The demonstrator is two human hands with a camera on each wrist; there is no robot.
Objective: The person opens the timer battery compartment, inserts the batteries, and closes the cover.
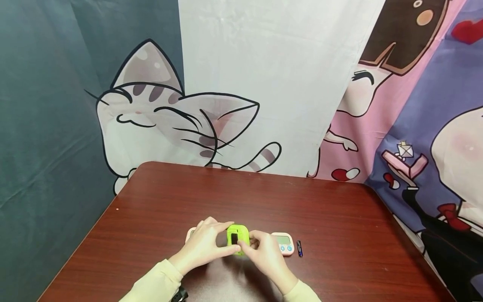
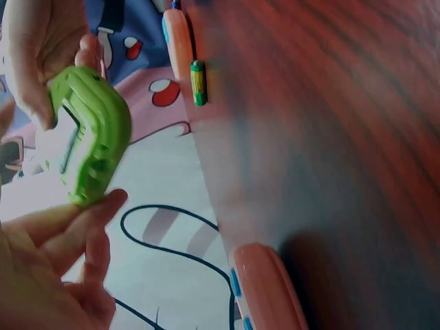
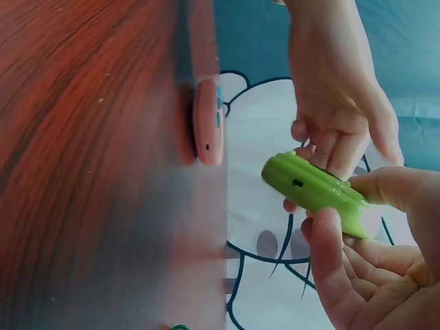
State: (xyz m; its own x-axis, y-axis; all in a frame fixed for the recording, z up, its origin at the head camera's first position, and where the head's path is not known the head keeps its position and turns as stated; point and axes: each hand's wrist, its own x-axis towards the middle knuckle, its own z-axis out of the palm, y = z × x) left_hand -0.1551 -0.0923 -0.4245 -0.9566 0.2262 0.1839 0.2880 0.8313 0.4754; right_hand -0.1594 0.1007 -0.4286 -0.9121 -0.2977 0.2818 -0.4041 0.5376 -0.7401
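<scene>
A lime-green timer [image 1: 239, 235] is held above the table between both hands, a dark rectangle on the side facing me. My left hand [image 1: 203, 241] grips it from the left, thumb at its near edge and a finger at its far edge. From the right, my right hand [image 1: 266, 251] pinches its near right part, the thumb lying on the face. In the right wrist view the green timer [image 3: 313, 187] shows its rim with a small dark slot, the right fingers [image 3: 330, 251] bent around one end. Fingers partly hide the timer in every view.
A pale pink timer [image 1: 284, 243] with a screen and blue buttons lies right of the hands, with a dark battery [image 1: 299, 248] beside it. Another pale timer [image 1: 190, 233] is mostly behind the left hand. A green battery [image 2: 199, 82] shows in the left wrist view.
</scene>
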